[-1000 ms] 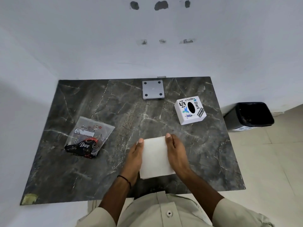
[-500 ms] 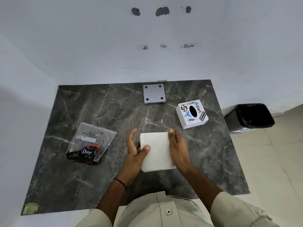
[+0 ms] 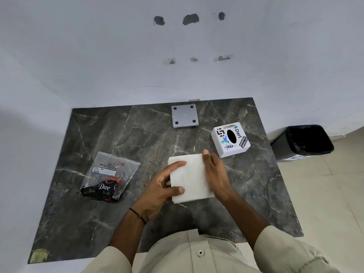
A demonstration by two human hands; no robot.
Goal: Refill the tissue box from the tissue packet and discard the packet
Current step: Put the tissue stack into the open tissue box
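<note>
Left hand (image 3: pixel 157 191): I pinch left edge of white square tissue stack (image 3: pixel 190 179).
Right hand (image 3: pixel 216 174): straight fingers press right edge.
Ahead: dark marble tabletop (image 3: pixel 137 131).

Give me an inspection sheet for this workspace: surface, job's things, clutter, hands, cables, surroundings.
Surface: dark marbled table, with a yellowish patch at its near left corner.
Job's things: white tissue stack in the middle, between both hands; tissue box far right, oval slot up, no tissue showing; packet lying on the left, untouched; black bin on the floor to the right.
Clutter: grey square plate with four dark dots, at the far edge.
Hands: left hand grips the stack's left edge, thumb and forefinger on top; right hand lies straight-fingered along its right edge.
Cables: nothing seen.
Surroundings: pale wall with holes; tiled floor.
</note>
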